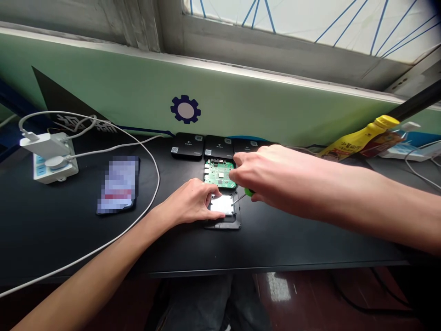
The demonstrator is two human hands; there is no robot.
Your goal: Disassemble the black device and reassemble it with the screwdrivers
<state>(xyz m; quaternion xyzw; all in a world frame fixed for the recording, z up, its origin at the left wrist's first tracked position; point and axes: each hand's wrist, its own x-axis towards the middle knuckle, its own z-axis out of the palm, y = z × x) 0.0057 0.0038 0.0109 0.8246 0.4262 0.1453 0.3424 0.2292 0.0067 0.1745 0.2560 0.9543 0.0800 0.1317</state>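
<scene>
My left hand grips a silvery metal plate between thumb and fingers, over a black plastic casing on the desk. My right hand is closed around the green handle of a screwdriver. The screwdriver's thin shaft slants down to the left, its tip at the right edge of the metal plate. Whether the tip touches a screw is too small to tell. Just behind the plate lies a green circuit board, its right side partly covered by my right hand.
Several flat black boxes line the back of the desk. To the left are a phone, a white power strip and a looping white cable. A yellow bottle leans at the back right.
</scene>
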